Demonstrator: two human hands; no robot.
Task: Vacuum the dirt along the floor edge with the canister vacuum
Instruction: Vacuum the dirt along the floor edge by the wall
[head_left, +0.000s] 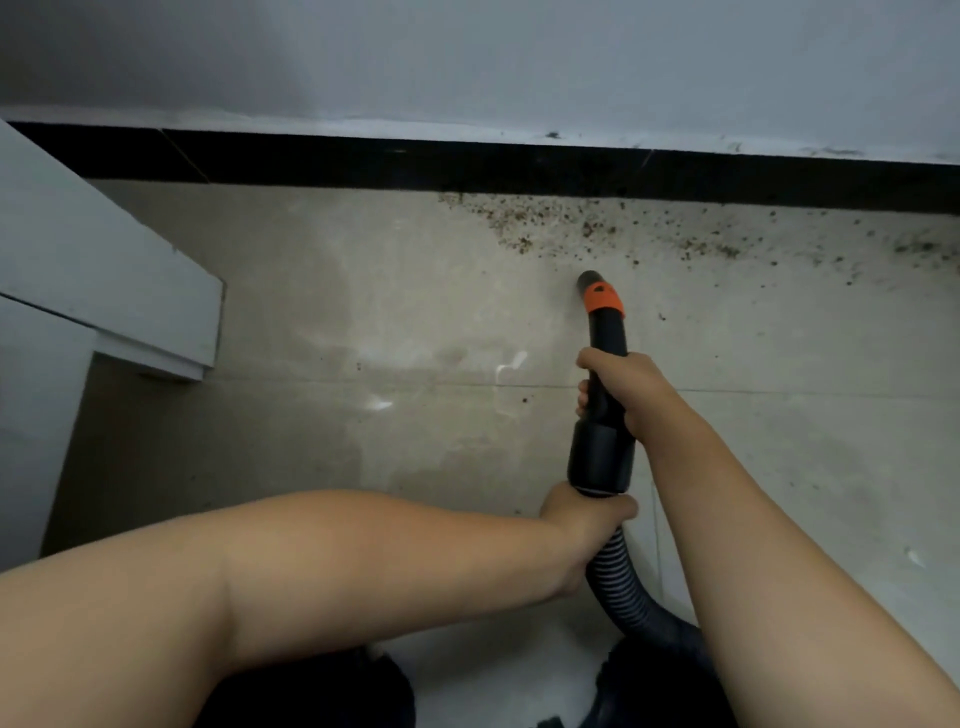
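Brown crumbs of dirt (561, 228) lie scattered on the pale tiled floor along the black baseboard (363, 161), from the middle to the far right. The black vacuum nozzle (597, 296) with an orange collar points at the floor just below the dirt. My right hand (618, 384) grips the black handle tube behind the collar. My left hand (587, 512) grips the ribbed hose (618, 577) where it joins the wide black cuff. The hose curves down to the bottom of the view, where a dark shape shows between my arms.
A white cabinet or shelf corner (130, 291) juts in from the left above the floor. A grey wall (467, 62) rises behind the baseboard. The floor left of the nozzle shows only faint smears and a few specks.
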